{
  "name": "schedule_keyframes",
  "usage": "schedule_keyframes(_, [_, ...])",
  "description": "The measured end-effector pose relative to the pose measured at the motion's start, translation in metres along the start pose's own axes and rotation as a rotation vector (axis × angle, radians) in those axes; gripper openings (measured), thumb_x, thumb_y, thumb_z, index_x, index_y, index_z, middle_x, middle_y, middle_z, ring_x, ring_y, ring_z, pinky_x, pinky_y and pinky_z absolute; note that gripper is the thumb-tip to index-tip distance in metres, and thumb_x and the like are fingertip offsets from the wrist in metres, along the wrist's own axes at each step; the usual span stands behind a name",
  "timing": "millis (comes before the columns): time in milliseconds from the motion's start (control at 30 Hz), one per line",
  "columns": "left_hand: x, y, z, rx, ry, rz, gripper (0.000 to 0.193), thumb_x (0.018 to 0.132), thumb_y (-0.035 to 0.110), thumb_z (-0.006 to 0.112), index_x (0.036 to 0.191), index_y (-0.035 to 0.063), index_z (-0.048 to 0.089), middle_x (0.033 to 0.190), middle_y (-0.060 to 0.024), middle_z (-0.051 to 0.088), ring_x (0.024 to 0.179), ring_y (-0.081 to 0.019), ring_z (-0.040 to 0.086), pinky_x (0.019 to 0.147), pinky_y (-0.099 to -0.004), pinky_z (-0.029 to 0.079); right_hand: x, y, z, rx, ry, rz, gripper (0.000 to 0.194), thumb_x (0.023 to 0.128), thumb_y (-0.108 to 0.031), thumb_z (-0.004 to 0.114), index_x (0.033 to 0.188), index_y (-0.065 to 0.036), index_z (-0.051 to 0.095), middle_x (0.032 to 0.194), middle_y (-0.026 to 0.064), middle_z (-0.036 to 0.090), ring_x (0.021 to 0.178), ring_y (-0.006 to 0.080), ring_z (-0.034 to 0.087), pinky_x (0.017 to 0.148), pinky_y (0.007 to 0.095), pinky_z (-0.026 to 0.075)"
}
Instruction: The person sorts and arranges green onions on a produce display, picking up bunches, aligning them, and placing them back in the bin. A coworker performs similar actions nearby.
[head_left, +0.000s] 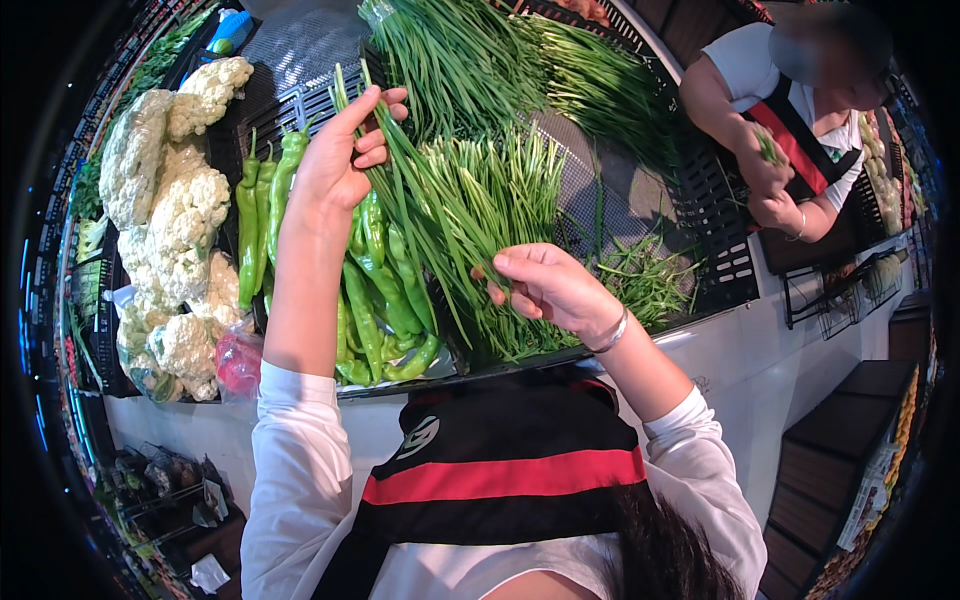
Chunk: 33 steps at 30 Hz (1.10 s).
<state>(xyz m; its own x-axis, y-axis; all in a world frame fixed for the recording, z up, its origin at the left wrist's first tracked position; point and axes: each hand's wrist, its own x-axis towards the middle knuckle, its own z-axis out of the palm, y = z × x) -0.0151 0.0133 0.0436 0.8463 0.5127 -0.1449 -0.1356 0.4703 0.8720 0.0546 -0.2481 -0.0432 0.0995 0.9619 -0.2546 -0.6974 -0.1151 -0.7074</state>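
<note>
A small bunch of long garlic chives (420, 187) slants across the picture between my hands. My left hand (349, 146) holds its pale stem ends, thumb against the stalks, above the green peppers (367, 300). Lower down, my right hand (551, 289) pinches the green leaves between thumb and fingers. Beneath and beside the bunch lie more chives (517, 169) with pale cut ends. Larger piles of chives (457, 67) rest farther back. Loose chive scraps (649, 285) lie to the right of my right hand.
Cauliflower heads (180, 217) fill the left side, with a red item in clear plastic (238, 364) at their near edge. A black crate wall (720, 240) borders the chives. A co-worker (787, 142) in an apron stands at the right, with green pieces in hand.
</note>
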Motion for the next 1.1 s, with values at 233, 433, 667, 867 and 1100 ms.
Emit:
schedule_keyframes(233, [-0.005, -0.002, 0.007, -0.004, -0.054, -0.03, 0.033, 0.096, 0.022, 0.059, 0.115, -0.0046, 0.058, 0.088, -0.0056, 0.063, 0.05, 0.0016, 0.036, 0.038, -0.013, 0.026, 0.001, -0.002, -0.003, -0.019, -0.133, 0.13, 0.024, 0.095, -0.018, 0.059, 0.099, 0.005, 0.063, 0.079, 0.0067, 0.062, 0.043, 0.0023, 0.041, 0.039, 0.0157, 0.031])
schedule_keyframes(433, [-0.008, -0.004, 0.015, -0.007, -0.047, -0.027, 0.031, 0.096, 0.023, 0.058, 0.113, -0.0031, 0.059, 0.088, -0.0046, 0.063, 0.05, 0.002, 0.035, 0.039, -0.0128, 0.026, 0.002, 0.003, 0.001, -0.07, -0.052, 0.09, 0.018, 0.091, -0.015, 0.065, 0.085, 0.002, 0.064, 0.08, 0.006, 0.064, 0.043, 0.0034, 0.042, 0.04, 0.0175, 0.031])
schedule_keyframes(667, [-0.016, -0.017, 0.026, 0.094, -0.024, 0.091, 0.031, 0.098, 0.024, 0.054, 0.112, -0.0025, 0.059, 0.086, -0.0033, 0.062, 0.05, 0.0012, 0.034, 0.042, -0.014, 0.024, -0.001, 0.004, 0.002, -0.077, 0.054, 0.147, 0.015, 0.09, -0.012, 0.064, 0.083, 0.001, 0.064, 0.072, 0.005, 0.064, 0.044, 0.004, 0.046, 0.039, 0.0176, 0.033])
schedule_keyframes(867, [-0.019, -0.024, 0.033, 0.103, -0.012, 0.169, 0.029, 0.098, 0.024, 0.053, 0.107, -0.003, 0.06, 0.083, -0.005, 0.062, 0.052, -0.0011, 0.035, 0.044, -0.0155, 0.027, -0.007, 0.003, -0.001, -0.057, 0.094, 0.283, 0.015, 0.092, -0.013, 0.059, 0.087, 0.001, 0.063, 0.078, 0.0102, 0.068, 0.045, 0.005, 0.05, 0.038, 0.0178, 0.036])
schedule_keyframes(1100, [-0.02, -0.015, 0.027, 0.071, -0.033, 0.224, 0.03, 0.099, 0.024, 0.053, 0.111, -0.0021, 0.06, 0.085, -0.0025, 0.062, 0.052, 0.0002, 0.035, 0.043, -0.0149, 0.026, -0.007, 0.015, -0.008, 0.137, 0.063, 0.124, 0.018, 0.096, -0.016, 0.057, 0.094, 0.001, 0.061, 0.076, 0.0052, 0.064, 0.056, 0.0052, 0.055, 0.046, 0.0164, 0.04])
